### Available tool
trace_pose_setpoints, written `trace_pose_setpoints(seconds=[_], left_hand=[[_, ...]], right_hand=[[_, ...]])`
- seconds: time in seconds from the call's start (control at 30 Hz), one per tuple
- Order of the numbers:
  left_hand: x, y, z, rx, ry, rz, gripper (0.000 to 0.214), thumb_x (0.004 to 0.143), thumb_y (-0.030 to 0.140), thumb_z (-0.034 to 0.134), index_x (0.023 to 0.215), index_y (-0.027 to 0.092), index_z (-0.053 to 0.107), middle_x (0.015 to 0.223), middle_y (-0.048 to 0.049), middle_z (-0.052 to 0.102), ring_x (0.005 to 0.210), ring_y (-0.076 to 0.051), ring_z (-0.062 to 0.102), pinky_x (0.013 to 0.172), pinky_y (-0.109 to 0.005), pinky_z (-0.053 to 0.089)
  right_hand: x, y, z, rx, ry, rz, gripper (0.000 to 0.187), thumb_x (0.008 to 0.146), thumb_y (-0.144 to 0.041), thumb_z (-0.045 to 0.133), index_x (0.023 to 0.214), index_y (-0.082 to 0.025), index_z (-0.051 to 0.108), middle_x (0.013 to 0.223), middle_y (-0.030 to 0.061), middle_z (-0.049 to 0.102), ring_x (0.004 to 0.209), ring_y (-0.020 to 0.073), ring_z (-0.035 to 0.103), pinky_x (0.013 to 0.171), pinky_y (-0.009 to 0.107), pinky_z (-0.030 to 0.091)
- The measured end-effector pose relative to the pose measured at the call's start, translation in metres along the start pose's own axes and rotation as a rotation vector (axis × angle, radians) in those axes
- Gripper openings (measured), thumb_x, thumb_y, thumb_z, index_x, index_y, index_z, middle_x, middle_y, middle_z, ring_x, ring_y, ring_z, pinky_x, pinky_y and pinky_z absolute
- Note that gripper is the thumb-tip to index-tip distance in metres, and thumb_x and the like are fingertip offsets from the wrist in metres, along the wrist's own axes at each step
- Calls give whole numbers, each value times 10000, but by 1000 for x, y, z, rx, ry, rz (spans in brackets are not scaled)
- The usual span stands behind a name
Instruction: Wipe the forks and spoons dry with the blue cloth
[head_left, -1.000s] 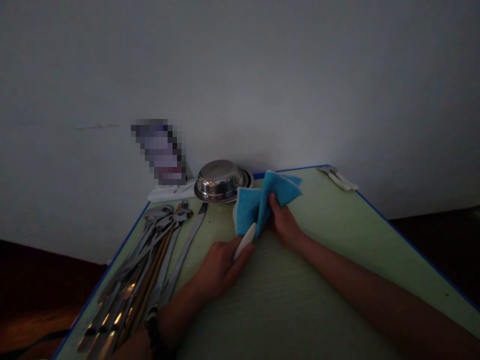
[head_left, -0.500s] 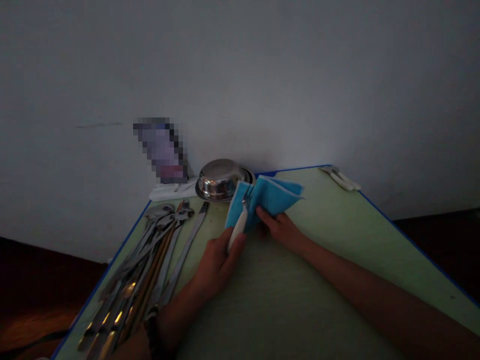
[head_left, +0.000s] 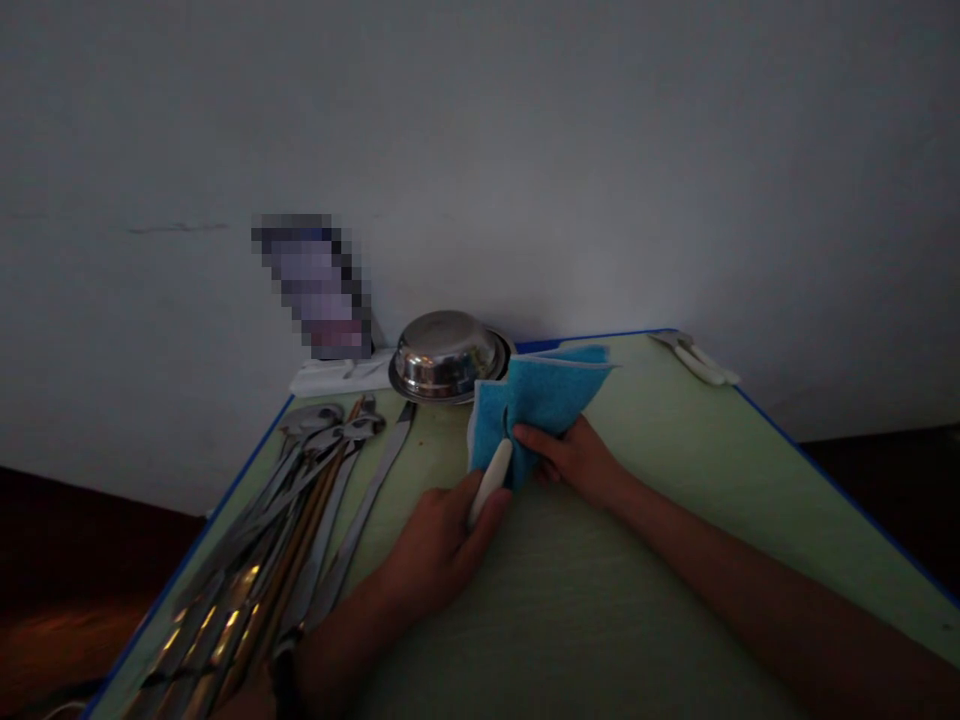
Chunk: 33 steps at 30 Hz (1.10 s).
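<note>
My left hand (head_left: 450, 530) is closed around the white handle of a fork (head_left: 495, 475), whose metal head is now mostly covered by a folded blue cloth (head_left: 551, 395). My right hand (head_left: 577, 460) pinches that cloth from the right, its index finger lying against the fold near the top of the handle. Both hands are held above the green tabletop (head_left: 570, 600), close together. Left of them lies a table knife (head_left: 371, 495), apart from my left hand.
A pile of spoons, forks and chopsticks (head_left: 311, 525) lies along the table's left side. An upturned metal bowl (head_left: 446, 350) stands at the back by the wall, beside a blurred-out propped phone-like object (head_left: 319, 290). White-handled cutlery (head_left: 697, 360) rests at the back right corner.
The cloth has come round the fork's head, which showed plainly before. Both hands have shifted slightly right and down, and the view has moved a little.
</note>
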<state>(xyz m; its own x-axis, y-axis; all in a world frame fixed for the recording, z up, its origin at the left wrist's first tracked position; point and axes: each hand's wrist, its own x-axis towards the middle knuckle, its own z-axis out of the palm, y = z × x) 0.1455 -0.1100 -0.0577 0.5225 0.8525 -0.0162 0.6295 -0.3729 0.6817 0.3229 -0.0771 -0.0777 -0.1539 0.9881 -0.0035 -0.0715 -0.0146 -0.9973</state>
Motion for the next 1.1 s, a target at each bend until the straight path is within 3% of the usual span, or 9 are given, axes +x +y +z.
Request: trace_pose_setpoints(seconds=[0.33, 0.57, 0.8, 0.97, 1.1], left_hand=[[-2, -3, -2, 222, -95, 120, 296, 909, 362, 296, 793, 167, 486, 547, 11, 526, 465, -136, 525, 507, -247, 370], [-2, -1, -4, 138, -116, 145, 300, 915, 348, 295, 766, 168, 483, 541, 29, 463, 457, -117, 481, 496, -231, 346], [-2, 0, -4, 22, -133, 115, 330, 911, 358, 307, 816, 140, 536, 566, 18, 485, 481, -117, 478, 500, -230, 355], [-3, 0, -5, -14, -97, 77, 351, 917, 376, 286, 795, 146, 520, 593, 10, 513, 498, -114, 479, 501, -228, 360], [-3, 1, -4, 25, -96, 63, 356, 909, 386, 293, 764, 149, 516, 543, 24, 468, 461, -115, 456, 466, -230, 333]], right_hand=[[-2, -3, 3, 37, 42, 54, 262, 689, -437, 641, 703, -197, 536, 477, -66, 512, 397, 98, 467, 391, 227, 373], [-3, 3, 5, 13, 199, 52, 333, 704, -519, 591, 641, -199, 521, 483, -52, 532, 421, 101, 483, 416, 226, 386], [-2, 1, 6, 75, 154, 115, 446, 756, -607, 450, 551, -211, 471, 386, -37, 491, 343, 123, 473, 372, 256, 372], [-2, -1, 4, -4, 151, 40, 298, 733, -490, 567, 645, -210, 518, 486, -47, 545, 430, 115, 513, 452, 250, 414], [-2, -3, 1, -78, 59, 11, 270, 726, -417, 605, 609, -201, 493, 413, -75, 470, 389, 92, 461, 445, 236, 387]])
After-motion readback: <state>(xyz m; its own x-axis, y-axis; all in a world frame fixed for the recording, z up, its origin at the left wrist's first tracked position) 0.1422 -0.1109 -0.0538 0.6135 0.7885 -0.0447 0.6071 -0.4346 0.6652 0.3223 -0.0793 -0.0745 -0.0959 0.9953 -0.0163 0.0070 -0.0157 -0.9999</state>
